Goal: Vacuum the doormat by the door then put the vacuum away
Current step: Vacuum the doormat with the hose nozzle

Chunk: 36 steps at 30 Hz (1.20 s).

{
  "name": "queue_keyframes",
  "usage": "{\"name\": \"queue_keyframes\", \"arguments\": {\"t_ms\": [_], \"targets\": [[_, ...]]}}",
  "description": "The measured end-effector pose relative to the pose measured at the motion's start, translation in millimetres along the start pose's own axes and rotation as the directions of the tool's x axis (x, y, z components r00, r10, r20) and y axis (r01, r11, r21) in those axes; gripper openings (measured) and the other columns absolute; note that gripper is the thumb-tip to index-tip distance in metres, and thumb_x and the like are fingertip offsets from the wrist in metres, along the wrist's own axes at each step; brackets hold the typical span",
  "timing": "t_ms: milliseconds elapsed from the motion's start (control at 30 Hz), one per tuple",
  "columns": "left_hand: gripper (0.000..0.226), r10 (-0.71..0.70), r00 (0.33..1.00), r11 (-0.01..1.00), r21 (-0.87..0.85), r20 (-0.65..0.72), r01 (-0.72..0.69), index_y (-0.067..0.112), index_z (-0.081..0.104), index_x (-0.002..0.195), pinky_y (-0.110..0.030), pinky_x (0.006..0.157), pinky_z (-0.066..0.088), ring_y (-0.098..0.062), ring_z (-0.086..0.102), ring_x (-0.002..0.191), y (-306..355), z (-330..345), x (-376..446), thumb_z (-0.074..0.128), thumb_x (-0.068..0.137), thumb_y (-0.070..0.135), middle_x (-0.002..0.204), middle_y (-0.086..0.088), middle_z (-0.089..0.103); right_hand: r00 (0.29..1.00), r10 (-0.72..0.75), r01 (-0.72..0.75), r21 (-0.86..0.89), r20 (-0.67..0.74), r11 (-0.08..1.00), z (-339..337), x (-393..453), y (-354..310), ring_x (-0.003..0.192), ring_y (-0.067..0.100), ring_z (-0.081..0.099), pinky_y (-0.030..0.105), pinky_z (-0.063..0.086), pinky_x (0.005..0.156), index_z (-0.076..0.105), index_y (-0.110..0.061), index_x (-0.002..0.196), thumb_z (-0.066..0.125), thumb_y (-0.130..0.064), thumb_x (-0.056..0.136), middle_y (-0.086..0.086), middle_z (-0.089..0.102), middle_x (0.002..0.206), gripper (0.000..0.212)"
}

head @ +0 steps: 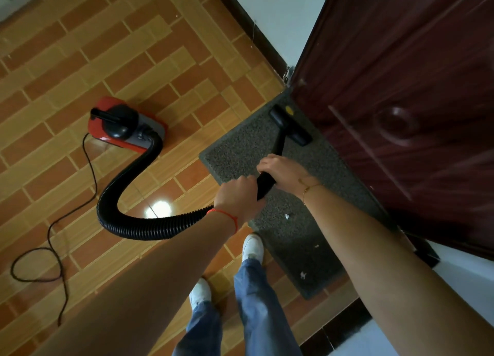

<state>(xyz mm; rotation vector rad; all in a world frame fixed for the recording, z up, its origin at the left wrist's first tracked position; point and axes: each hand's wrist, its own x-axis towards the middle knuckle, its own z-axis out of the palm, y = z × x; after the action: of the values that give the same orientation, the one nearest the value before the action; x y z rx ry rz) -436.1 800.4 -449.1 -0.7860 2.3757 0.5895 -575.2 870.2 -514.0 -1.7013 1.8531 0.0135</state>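
From the head camera, a dark grey, coarse-textured rectangular doormat [283, 195] lies on the brown and tan brick-patterned tile floor [80, 61], its long edge running along the foot of the dark red-brown door [401, 75]. Both hands grip the rigid black wand [278, 144] of the vacuum above the mat. The right hand [283, 170] wraps its fingers round the wand farther down, nearer the door; a thin gold bracelet [311, 188] circles its wrist. The left hand [236, 195] curls round the upper end of the wand, just where the ribbed black hose [120, 179] joins it, and a red string band [227, 216] sits on that wrist. The black floor nozzle [290, 124] rests on the far end of the mat, close against the door. A few small white scraps [287, 216] lie on the mat nearer the person.

The hose curves away from the mat across the tiles to the red and black canister vacuum [125, 123], which stands on the floor well apart from the mat. Its black power cord [53, 222] trails over the tiles beyond it. The person's white shoes [252, 246] and blue jeans [256, 302] stand beside the mat's near edge.
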Motion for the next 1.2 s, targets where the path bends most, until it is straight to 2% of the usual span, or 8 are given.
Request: {"name": "queue_keyframes", "arguments": {"t_ms": [200,333,533,700,967,1200], "targets": [[0.024,0.028,1.0,0.999,0.022,-0.005,-0.028,0.014,0.052,0.099,-0.028,0.048,0.041,-0.017,0.051,0.057,22,-19,33,0.049,0.093,0.037,0.067,0.004,0.044,1.0,0.007,-0.007,-0.002,0.001,1.0,-22,7,38,0.112,0.021,0.056,0.04,0.052,0.088,0.06,-0.012,0.099,0.066,0.006,0.078,0.004,0.062,0.109,0.029],[0.027,0.033,0.999,0.999,0.043,-0.007,-0.033,0.013,0.052,0.104,-0.025,0.043,0.034,-0.013,0.046,0.052,28,-26,46,0.051,0.092,0.037,0.066,0.005,0.043,1.0,0.015,-0.014,0.021,-0.013,1.0,-31,9,50,0.109,0.022,0.058,0.035,0.049,0.086,0.061,-0.011,0.098,0.064,0.007,0.078,0.004,0.062,0.109,0.027],[0.022,0.011,1.0,0.999,0.041,-0.002,-0.011,0.017,0.046,0.092,-0.023,0.04,0.033,-0.01,0.046,0.05,21,-31,39,0.05,0.091,0.039,0.066,0.005,0.046,1.0,0.011,-0.011,0.013,-0.001,1.0,-33,14,41,0.108,0.021,0.058,0.034,0.048,0.085,0.061,-0.012,0.1,0.063,0.006,0.08,0.004,0.062,0.11,0.028],[0.022,0.0,1.0,0.998,0.058,0.019,-0.001,0.018,0.05,0.094,-0.024,0.042,0.035,-0.012,0.051,0.054,3,-29,18,0.051,0.09,0.04,0.068,0.005,0.05,1.0,0.004,-0.004,0.053,-0.009,0.999,-23,13,15,0.1,0.022,0.061,0.041,0.053,0.082,0.061,-0.015,0.093,0.058,0.007,0.081,0.002,0.063,0.102,0.026],[0.018,-0.004,0.999,0.998,0.062,0.052,0.0,0.019,0.053,0.09,-0.026,0.046,0.045,-0.015,0.056,0.057,-45,-22,-37,0.051,0.089,0.036,0.068,0.003,0.054,1.0,-0.01,0.01,0.081,-0.009,0.997,-4,16,-57,0.091,0.023,0.064,0.04,0.055,0.073,0.062,-0.014,0.09,0.056,0.002,0.084,0.003,0.063,0.098,0.018],[0.025,0.029,0.997,0.988,0.149,0.073,-0.039,0.019,0.055,0.099,-0.024,0.041,0.034,-0.013,0.049,0.052,-106,0,-88,0.05,0.089,0.041,0.069,0.003,0.052,1.0,0.009,-0.011,0.08,0.025,0.997,28,23,-134,0.09,0.022,0.064,0.032,0.048,0.065,0.061,-0.015,0.09,0.058,0.0,0.085,0.002,0.064,0.098,0.016]]}}
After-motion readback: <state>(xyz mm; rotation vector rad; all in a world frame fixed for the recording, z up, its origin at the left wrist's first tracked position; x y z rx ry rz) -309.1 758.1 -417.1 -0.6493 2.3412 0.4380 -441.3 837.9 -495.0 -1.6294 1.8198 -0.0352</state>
